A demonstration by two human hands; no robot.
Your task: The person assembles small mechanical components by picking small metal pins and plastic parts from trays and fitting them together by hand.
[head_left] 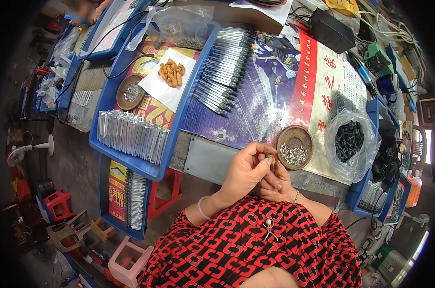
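Note:
My left hand (246,170) and my right hand (276,186) meet in front of my chest at the table's near edge. The fingers of both are closed in a pinch, thumb tips close together. Whatever lies between them is hidden or too small to name. Just beyond my right hand stands a round brown bowl (295,130) holding small silver metal pieces (293,154). Further right, an open clear plastic bag (367,156) is full of small black parts (349,139).
At left, a blue tray (95,146) carries upright silver metal strips (131,137), a second bowl (140,102) and fried snacks (171,73) on white paper. Long metal rods (222,72) lie in a row beside it. A black box (331,31) stands far right. Stools (126,261) are below left.

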